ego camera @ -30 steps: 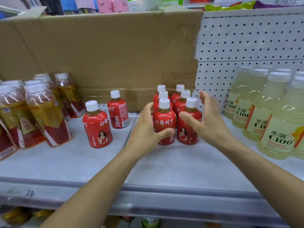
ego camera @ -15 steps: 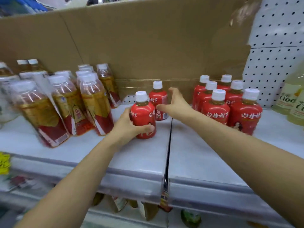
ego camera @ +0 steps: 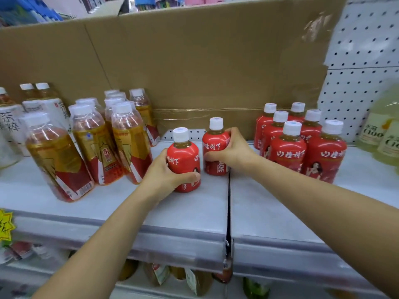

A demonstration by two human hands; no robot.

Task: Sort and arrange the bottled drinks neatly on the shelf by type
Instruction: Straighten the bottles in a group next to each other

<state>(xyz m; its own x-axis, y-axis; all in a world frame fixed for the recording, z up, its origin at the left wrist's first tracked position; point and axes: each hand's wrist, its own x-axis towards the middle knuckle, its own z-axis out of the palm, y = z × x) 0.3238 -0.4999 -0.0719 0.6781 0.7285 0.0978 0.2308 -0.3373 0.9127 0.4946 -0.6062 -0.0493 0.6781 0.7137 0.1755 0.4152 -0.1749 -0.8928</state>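
Head camera view looking down at a grey shelf [ego camera: 108, 203]: the left hand [ego camera: 164, 175] is wrapped around a small red bottle [ego camera: 183, 160], fingers curled across its front. Just beside it, the right hand [ego camera: 231, 152] clasps a second red bottle [ego camera: 214, 147] from the side. Both bottles stand upright with white caps and white lettering on red labels. Six matching bottles [ego camera: 302, 145] cluster to the right; taller amber bottles [ego camera: 90, 143] stand left, against a cardboard sheet [ego camera: 194, 61]
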